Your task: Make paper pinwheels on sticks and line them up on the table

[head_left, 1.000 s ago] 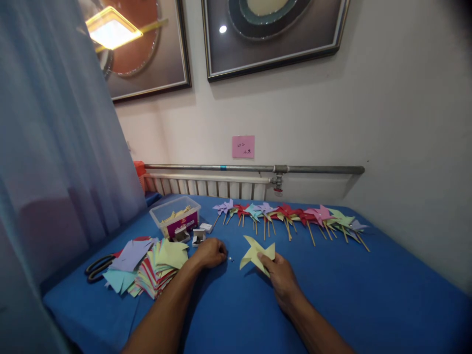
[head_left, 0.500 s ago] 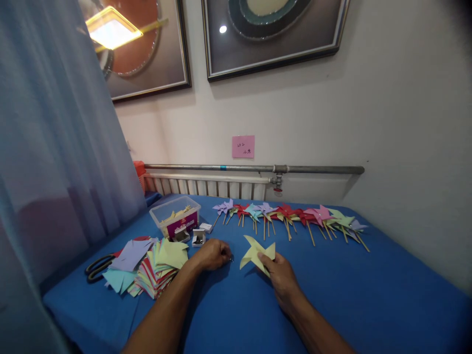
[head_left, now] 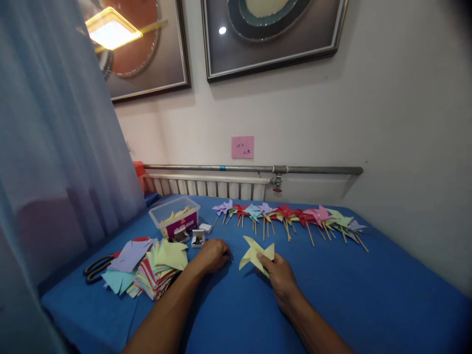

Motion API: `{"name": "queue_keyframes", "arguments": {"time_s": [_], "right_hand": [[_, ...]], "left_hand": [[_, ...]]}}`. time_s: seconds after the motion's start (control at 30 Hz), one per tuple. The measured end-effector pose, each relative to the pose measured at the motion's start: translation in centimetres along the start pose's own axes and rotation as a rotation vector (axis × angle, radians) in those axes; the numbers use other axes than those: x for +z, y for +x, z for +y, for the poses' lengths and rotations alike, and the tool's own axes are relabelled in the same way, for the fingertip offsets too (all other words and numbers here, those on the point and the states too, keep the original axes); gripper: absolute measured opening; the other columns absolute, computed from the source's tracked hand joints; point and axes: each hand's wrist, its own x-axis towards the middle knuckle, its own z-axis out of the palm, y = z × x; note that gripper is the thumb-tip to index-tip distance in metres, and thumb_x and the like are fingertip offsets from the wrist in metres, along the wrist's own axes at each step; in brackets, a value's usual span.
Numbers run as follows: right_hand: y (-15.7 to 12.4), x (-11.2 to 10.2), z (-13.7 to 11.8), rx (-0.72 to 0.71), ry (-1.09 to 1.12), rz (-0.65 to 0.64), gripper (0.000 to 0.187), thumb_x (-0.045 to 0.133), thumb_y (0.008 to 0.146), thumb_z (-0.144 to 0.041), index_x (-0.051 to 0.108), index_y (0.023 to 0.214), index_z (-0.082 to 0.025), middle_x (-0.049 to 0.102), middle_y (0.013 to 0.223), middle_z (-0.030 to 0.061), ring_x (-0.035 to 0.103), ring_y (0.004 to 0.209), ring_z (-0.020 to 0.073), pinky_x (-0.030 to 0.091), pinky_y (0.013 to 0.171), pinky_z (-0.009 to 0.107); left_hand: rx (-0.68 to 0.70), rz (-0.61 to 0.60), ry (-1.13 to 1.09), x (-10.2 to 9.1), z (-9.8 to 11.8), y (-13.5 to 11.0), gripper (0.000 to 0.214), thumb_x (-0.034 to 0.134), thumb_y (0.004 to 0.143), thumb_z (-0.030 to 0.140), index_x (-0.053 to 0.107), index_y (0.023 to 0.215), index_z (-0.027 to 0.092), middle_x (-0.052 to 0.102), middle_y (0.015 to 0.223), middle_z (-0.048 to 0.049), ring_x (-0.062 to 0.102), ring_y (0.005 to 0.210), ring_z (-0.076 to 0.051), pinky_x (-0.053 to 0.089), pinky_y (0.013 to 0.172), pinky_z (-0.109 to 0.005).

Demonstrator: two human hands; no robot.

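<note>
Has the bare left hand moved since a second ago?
Yes, slightly right: judged against the pink rectangular paper note on the white wall, the bare left hand has shifted toward the pale-yellow paper pinwheel in the bare right hand.

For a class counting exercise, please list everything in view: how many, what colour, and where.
Paper pinwheel: 1, pale yellow, right hand
Stick pinwheels: several overlapping, mixed colours, table's back
Paper pieces: many, mixed colours, left
Scissors: 1 pair, black handles, left of paper
Tub: 1, clear, purple label, pale sticks inside
Small boxes: 3, whitish, by tub
Shiny bit: count unclear, silvery, at left fingertips
Table cover: 1, blue, underneath
Curtain: 1, blue, left
Framed pictures: 2, multicoloured, wall
Note: 1, pink, wall
Pipe: 1, grey, below note
Radiator: 1, whitish, below pipe
Container: 1, orange-red, far left corner
Left hand: 1, on table
Right hand: 1, holding pinwheel
</note>
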Motion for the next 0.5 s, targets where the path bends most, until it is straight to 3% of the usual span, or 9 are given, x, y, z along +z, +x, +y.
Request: {"name": "queue_keyframes", "arguments": {"time_s": [0.5], "right_hand": [[-0.03,-0.11,-0.05,-0.011,0.022,-0.008,0.034,0.082,0.066,-0.042,0.076,0.090,-0.019,0.080,0.076,0.0049,0.076,0.076,0.0279,0.058,0.065,0.033]], "left_hand": [[-0.011,0.018,-0.019,0.64,0.21,0.11,0.024,0.059,0.081,0.019,0.079,0.095,0.020,0.077,0.105,-0.0117,0.069,0.096,-0.027,0.047,0.080,-0.033]]}}
